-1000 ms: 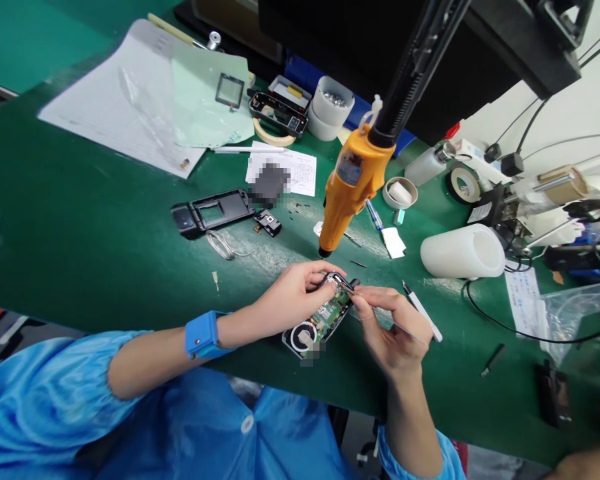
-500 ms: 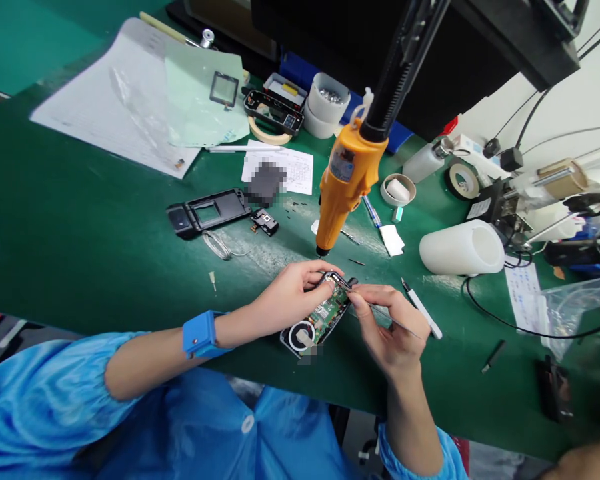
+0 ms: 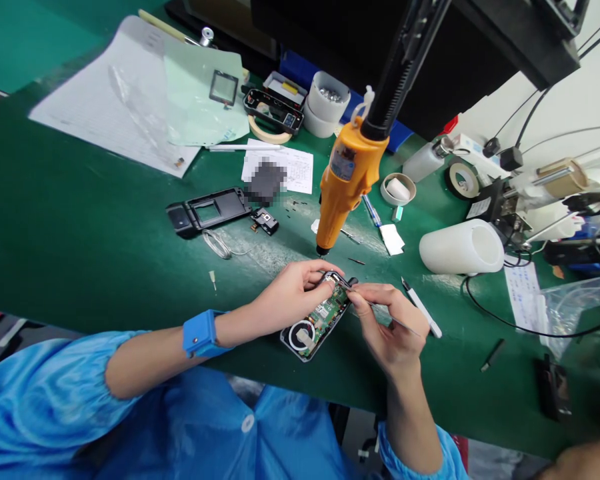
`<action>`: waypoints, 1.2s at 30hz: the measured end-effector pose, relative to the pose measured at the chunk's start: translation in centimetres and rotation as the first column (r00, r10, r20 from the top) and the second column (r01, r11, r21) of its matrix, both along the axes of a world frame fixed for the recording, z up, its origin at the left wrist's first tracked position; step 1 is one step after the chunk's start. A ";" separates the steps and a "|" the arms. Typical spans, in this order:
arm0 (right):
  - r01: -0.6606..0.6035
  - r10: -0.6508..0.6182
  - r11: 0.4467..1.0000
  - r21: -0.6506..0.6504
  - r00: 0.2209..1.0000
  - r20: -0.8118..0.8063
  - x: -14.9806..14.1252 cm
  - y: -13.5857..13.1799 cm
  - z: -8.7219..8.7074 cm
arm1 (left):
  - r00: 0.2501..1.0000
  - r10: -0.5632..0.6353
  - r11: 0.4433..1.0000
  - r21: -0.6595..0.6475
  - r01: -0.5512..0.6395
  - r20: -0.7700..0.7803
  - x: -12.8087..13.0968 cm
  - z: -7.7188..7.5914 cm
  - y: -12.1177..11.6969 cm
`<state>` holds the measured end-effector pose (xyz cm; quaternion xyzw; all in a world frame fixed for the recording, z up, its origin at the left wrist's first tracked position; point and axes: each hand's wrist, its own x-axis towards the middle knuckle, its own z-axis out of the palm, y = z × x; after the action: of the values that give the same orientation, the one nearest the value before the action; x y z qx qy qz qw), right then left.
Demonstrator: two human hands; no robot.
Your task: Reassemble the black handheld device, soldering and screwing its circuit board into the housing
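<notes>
My left hand (image 3: 297,293) is closed on the upper end of an open handheld device (image 3: 325,317), its thumb on the green circuit board and its fingers along the far rim. A white ring lies at the device's near end. In a pinch, my right hand (image 3: 393,327) has a pair of thin metal tweezers (image 3: 377,308), with the tips at the board's upper right corner. Fingers partly hide those tips and whatever they touch. Just beyond the device hangs an orange electric screwdriver (image 3: 347,173), pointing down.
To the left are a black device cover (image 3: 220,210), a small black module (image 3: 265,221) and a coiled wire (image 3: 217,245). A white-handled craft knife (image 3: 423,310) lies right of my right hand. Further back stand white cups (image 3: 327,100), a tape roll (image 3: 463,179) and a white cylinder (image 3: 460,247).
</notes>
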<state>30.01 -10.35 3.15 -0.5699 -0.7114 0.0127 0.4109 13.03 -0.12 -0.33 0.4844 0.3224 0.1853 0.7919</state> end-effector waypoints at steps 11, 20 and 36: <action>-0.002 0.002 1.000 -0.016 1.000 -0.005 0.2 0.1 -0.1 | 1.000 -0.002 0.999 -0.034 0.002 -0.010 0.0 0.2 0.0; 0.009 -0.010 1.000 -0.020 0.999 -0.046 0.1 0.0 -0.2 | 1.000 0.002 0.999 -0.040 -0.002 0.002 0.0 0.3 0.1; 0.033 -0.035 0.999 -0.026 0.996 -0.080 -0.1 0.0 0.0 | 1.000 0.014 0.992 -0.124 -0.013 0.005 0.1 0.3 0.0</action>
<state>29.96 -10.31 3.14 -0.5858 -0.6845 0.0374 0.4324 13.10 -0.13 0.00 0.4317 0.3343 0.1717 0.8200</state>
